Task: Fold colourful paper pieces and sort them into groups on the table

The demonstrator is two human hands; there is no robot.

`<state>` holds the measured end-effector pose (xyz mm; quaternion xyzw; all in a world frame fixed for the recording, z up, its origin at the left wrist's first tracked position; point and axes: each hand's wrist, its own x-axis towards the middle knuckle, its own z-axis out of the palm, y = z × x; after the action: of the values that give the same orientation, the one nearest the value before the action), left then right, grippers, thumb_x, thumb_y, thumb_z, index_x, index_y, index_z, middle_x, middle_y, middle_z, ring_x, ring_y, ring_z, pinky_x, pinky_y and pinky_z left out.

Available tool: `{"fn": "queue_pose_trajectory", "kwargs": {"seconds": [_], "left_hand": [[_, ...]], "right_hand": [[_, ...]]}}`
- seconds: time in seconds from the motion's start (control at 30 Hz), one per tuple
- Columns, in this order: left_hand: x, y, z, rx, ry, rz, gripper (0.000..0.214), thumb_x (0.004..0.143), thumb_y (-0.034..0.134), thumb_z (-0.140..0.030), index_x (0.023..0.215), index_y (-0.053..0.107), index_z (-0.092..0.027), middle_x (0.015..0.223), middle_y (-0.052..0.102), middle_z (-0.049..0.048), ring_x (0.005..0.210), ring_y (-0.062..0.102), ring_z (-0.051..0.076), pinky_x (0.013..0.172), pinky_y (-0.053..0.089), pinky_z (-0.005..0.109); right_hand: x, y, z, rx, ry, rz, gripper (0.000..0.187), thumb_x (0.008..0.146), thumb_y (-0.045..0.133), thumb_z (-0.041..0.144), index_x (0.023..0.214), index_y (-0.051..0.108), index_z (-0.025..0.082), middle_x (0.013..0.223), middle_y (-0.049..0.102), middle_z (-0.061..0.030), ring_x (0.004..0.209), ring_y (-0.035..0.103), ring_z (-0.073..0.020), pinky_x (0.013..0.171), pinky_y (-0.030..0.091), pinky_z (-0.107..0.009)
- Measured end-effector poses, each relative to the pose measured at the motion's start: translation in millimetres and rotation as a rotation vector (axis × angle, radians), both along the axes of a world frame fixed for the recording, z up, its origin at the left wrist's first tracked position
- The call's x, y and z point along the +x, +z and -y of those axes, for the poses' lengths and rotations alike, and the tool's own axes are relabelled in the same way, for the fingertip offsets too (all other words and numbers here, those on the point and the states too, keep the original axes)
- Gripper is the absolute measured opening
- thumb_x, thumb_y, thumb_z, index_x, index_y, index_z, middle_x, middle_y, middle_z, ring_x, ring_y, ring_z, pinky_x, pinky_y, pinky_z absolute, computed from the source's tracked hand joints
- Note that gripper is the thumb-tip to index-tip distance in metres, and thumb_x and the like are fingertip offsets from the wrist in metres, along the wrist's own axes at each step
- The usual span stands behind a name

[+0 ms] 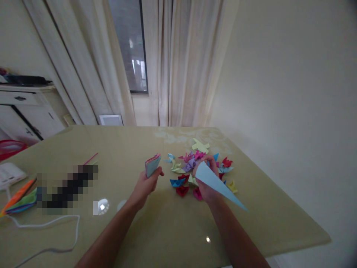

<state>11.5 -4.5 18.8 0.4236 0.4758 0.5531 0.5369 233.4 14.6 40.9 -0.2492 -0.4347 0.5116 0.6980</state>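
Observation:
My left hand (pixel 145 189) is closed around a small stack of colored paper (pixel 152 165), light blue on its near face with pink edges showing. A long, pointed light blue folded paper (pixel 217 185) is in my right hand (pixel 206 191), its tip slanting down toward my right forearm. The fingers of that hand are partly hidden behind the paper. Around and beyond my right hand lies a group of folded paper figures, among them purple ones (pixel 191 163), a blue one (pixel 177 182), a dark red one (pixel 182 191) and a yellow one (pixel 232 186).
A pale green cross-shaped folded paper (pixel 200 145) lies at the back of the pile. On the left of the table (pixel 111 149) are a blurred-out dark item (pixel 71 188), colorful pieces (pixel 21 201), a white cable (pixel 44 225) and a white box (pixel 11 175). A wall borders the right side.

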Motion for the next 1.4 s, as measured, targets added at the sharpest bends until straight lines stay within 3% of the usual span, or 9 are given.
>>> {"fn": "queue_pose_trajectory", "kwargs": {"seconds": [0.17,0.3,0.43,0.63,0.73,0.9,1.0,1.2,1.4], "left_hand": [[10.1,-4.1,9.9,-0.168,-0.341,0.198,0.053,0.079,0.079,-0.067,0.082,0.060,-0.018,0.053,0.033,-0.0123,0.044,0.017,0.004,0.041,0.014,0.018],[18.6,-9.2,15.3,-0.214,-0.379,0.254,0.057,0.073,0.084,-0.067,0.075,0.054,-0.019,0.053,0.038,-0.0108,0.043,0.024,0.003,0.041,0.017,0.017],[24.1,-8.6,19.6,-0.271,-0.345,0.227,0.063,0.067,0.087,-0.070,0.094,0.064,-0.018,0.060,0.049,-0.0080,0.045,0.038,0.005,0.042,0.024,0.017],[25.7,-9.3,25.8,-0.273,-0.379,0.211,0.092,0.067,0.055,-0.100,0.116,0.063,-0.023,0.054,0.032,-0.0125,0.042,0.021,0.005,0.040,0.017,0.017],[25.4,-12.4,27.4,-0.228,-0.364,0.147,0.094,0.070,0.048,-0.101,0.123,0.062,-0.024,0.057,0.042,-0.0086,0.043,0.030,0.008,0.040,0.020,0.019],[30.5,-15.3,28.4,-0.236,-0.421,0.193,0.089,0.083,0.032,-0.097,0.098,0.068,-0.018,0.062,0.052,-0.0019,0.050,0.040,0.010,0.047,0.030,0.021],[31.7,-13.7,30.0,-0.171,-0.439,0.093,0.085,0.087,0.030,-0.093,0.095,0.068,-0.018,0.066,0.057,0.0005,0.051,0.041,0.011,0.047,0.027,0.022],[34.7,-14.2,33.2,-0.123,-0.452,-0.025,0.083,0.091,0.023,-0.091,0.071,0.058,-0.018,0.061,0.050,-0.0002,0.051,0.038,0.010,0.047,0.025,0.023],[41.9,-13.9,32.9,-0.176,-0.494,0.171,0.078,0.085,0.032,-0.095,0.080,0.054,-0.020,0.058,0.036,-0.0077,0.047,0.030,0.008,0.045,0.022,0.021]], "right_hand": [[-14.0,-9.8,4.4,-0.153,0.273,0.105,0.047,0.077,0.084,0.060,0.090,0.056,0.025,0.064,0.052,0.0062,0.050,0.048,-0.0114,0.046,0.041,-0.021],[-23.4,-12.5,8.6,-0.162,0.286,0.103,0.043,0.078,0.082,0.058,0.088,0.057,0.024,0.070,0.059,0.0030,0.059,0.057,-0.0142,0.056,0.048,-0.025],[-25.7,-15.7,9.2,-0.130,0.186,0.151,0.041,0.079,0.083,0.054,0.088,0.060,0.022,0.072,0.061,0.0026,0.060,0.056,-0.0129,0.056,0.047,-0.023],[-27.8,-15.5,13.3,-0.079,0.087,0.264,0.040,0.079,0.087,0.046,0.096,0.060,0.023,0.078,0.069,0.0005,0.064,0.060,-0.0140,0.057,0.049,-0.023],[-30.2,-17.8,18.2,0.014,-0.053,0.339,0.034,0.084,0.085,0.044,0.098,0.062,0.023,0.084,0.070,-0.0015,0.069,0.064,-0.0160,0.061,0.053,-0.026],[-34.5,-24.9,24.6,0.314,-0.360,0.467,0.013,0.093,0.077,0.030,0.095,0.066,0.023,0.093,0.067,-0.0042,0.091,0.067,-0.0200,0.080,0.056,-0.033],[-34.5,-25.5,26.1,0.361,-0.465,0.530,0.010,0.094,0.075,0.025,0.093,0.066,0.023,0.088,0.066,-0.0027,0.081,0.063,-0.0181,0.075,0.053,-0.032],[-34.4,-26.5,29.4,0.409,-0.518,0.545,0.013,0.091,0.079,0.021,0.094,0.067,0.024,0.083,0.063,-0.0008,0.073,0.057,-0.0172,0.066,0.047,-0.030],[-34.9,-23.2,27.2,0.367,-0.549,0.595,0.016,0.093,0.076,0.028,0.103,0.065,0.024,0.097,0.063,-0.0039,0.089,0.060,-0.0205,0.080,0.050,-0.034]]}}
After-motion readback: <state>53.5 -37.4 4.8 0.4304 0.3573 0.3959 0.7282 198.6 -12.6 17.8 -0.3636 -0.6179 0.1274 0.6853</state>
